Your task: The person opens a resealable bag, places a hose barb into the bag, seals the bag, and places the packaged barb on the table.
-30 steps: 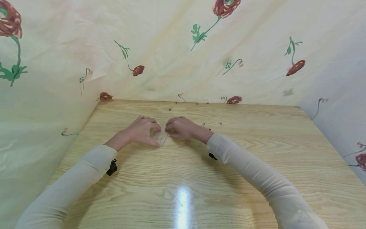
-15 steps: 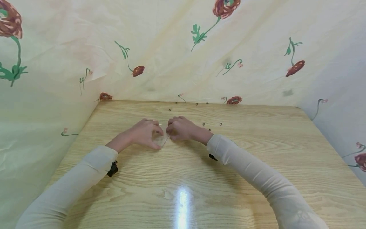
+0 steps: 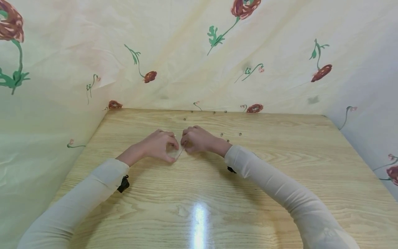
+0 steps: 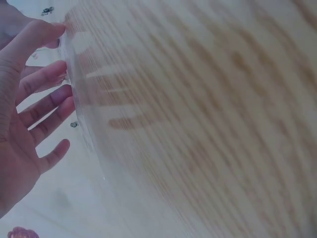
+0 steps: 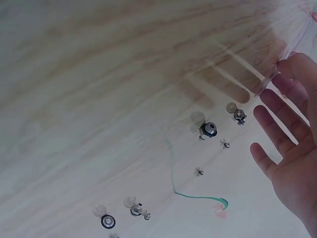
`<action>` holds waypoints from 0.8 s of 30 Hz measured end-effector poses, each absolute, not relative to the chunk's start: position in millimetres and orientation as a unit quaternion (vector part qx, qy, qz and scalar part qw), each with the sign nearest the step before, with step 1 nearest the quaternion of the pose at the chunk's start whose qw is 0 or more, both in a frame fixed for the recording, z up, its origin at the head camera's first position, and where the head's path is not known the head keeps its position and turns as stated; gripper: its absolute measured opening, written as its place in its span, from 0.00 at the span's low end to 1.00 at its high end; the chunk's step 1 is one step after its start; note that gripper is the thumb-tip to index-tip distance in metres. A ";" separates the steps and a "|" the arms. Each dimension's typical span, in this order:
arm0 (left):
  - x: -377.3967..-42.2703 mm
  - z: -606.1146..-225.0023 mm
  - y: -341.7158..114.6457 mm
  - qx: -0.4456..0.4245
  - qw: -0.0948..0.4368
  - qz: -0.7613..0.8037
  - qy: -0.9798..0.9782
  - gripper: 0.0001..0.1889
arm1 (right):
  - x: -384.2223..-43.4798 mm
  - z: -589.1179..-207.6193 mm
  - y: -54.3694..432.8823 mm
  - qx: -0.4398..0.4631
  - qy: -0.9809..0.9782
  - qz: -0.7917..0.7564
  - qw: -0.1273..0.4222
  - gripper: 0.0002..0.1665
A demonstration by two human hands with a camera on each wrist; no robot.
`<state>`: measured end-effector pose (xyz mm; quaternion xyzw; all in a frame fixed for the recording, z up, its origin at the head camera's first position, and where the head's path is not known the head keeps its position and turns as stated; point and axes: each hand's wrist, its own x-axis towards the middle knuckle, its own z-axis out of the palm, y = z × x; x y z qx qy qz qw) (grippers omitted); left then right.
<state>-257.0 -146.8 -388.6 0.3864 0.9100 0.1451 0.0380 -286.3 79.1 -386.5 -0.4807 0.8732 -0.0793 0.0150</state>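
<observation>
Near the far side of the table, my left hand (image 3: 158, 145) curves its thumb and fingers around a small see-through piece (image 3: 179, 153) that looks like thin clear plastic. Close beside it, my right hand (image 3: 199, 140) pinches the right side of the same piece; its fingertips are partly hidden. In the left wrist view, fingers of the left hand (image 4: 25, 109) meet a clear edge (image 4: 81, 116). The right wrist view has the right hand (image 5: 297, 158) at the upper right, with its other fingers spread. What exactly the clear piece is cannot be told.
Several small metal fittings, like nuts or bolts (image 5: 208, 130), stand on the glossy wood-grain table (image 3: 236, 207) beyond and right of the hands. A flowered cloth (image 3: 186, 62) rises behind the table and at its sides. Black wrist devices (image 3: 123, 184) sit under the sleeves.
My left hand has shifted slightly right, toward the right hand, and its thumb and fingers have drawn a little closer together. The right hand has barely moved. The metal fittings stay put.
</observation>
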 end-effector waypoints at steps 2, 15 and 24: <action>-257.1 -389.2 -146.9 0.390 0.035 0.146 0.908 0.19 | -287.0 -386.6 78.5 -0.482 0.872 -0.080 0.013 0.12; -258.9 -388.7 -145.0 0.419 0.012 0.156 0.895 0.18 | -290.2 -386.9 75.6 -0.478 0.875 -0.080 0.011 0.09; -259.2 -387.1 -142.7 0.407 0.018 0.138 0.903 0.20 | -291.0 -384.9 73.6 -0.479 0.872 -0.098 0.009 0.07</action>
